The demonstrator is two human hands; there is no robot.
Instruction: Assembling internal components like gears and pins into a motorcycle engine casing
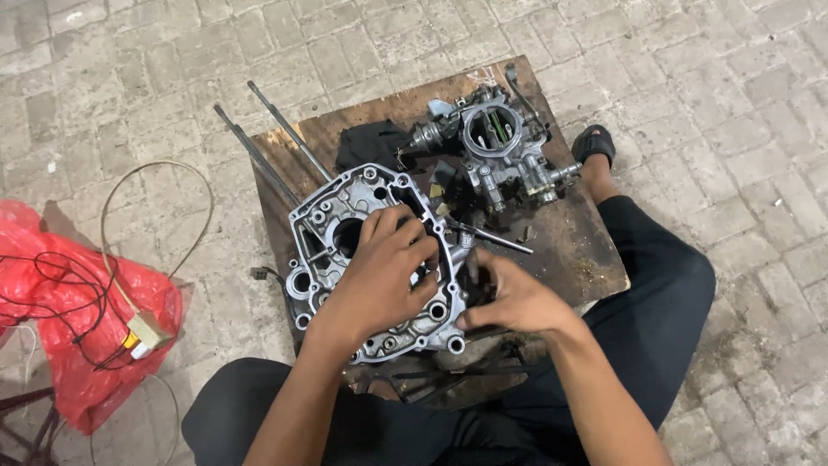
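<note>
Left hand (384,276) lies spread on the grey cast-metal engine casing (345,224); right hand (509,298) pinches its right edge, near the brown wooden worktop (578,250) rim

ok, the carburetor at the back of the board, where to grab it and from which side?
Probably from above, fingers across the round throat body of the carburetor, where it is widest and open on top. Its sides bristle with levers, linkages and a spigot, poor to pinch. The black cloth lies to its left, so come from the right.

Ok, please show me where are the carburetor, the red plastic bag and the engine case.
carburetor (498,145): head view, on its round open throat.
red plastic bag (73,345): head view, on its lower crumpled part.
engine case (332,216): head view, on its upper left rim.
</note>
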